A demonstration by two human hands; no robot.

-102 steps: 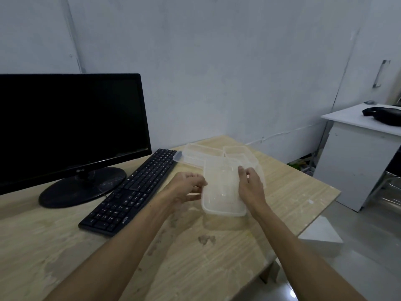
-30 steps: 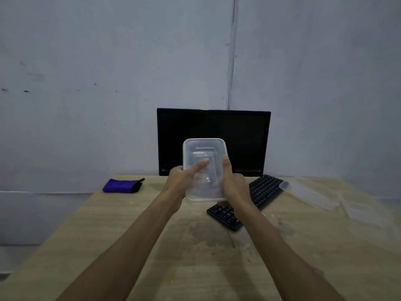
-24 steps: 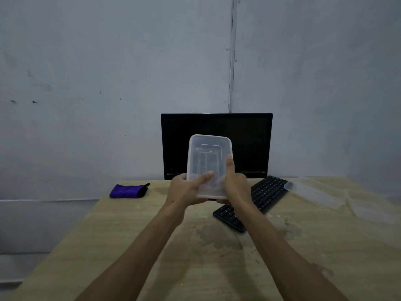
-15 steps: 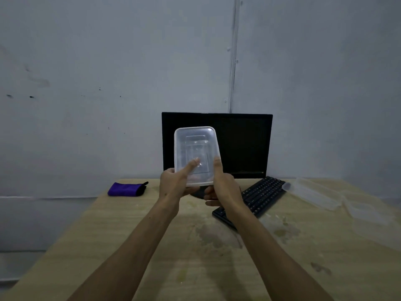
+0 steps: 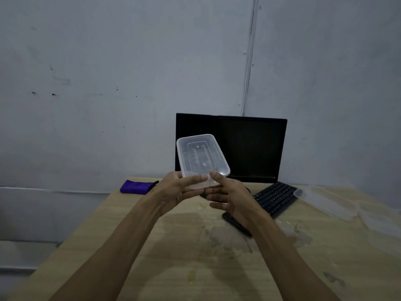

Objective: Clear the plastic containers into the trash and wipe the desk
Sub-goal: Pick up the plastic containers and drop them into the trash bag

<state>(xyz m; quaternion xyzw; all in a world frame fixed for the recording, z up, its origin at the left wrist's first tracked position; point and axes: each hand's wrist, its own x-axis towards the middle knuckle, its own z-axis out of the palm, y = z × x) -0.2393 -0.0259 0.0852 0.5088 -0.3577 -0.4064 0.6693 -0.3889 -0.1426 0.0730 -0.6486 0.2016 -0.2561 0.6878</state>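
Above desk (image 5: 152,246), container (image 5: 201,159) now tilts; right hand (image 5: 230,196) has loosened.

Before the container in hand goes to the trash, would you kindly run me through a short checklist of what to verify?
1. Clear container held: ok, the left hand grips its lower end.
2. Right hand on it too: cannot tell, its fingers look relaxed.
3. Container empty: ok, nothing shows through the plastic.
4. Trash located: not ok, none in view.
5. Other containers cleared: not ok, they lie on the desk right of the keyboard.
6. Wiping cloth at hand: ok, a purple cloth lies at the desk's far left.
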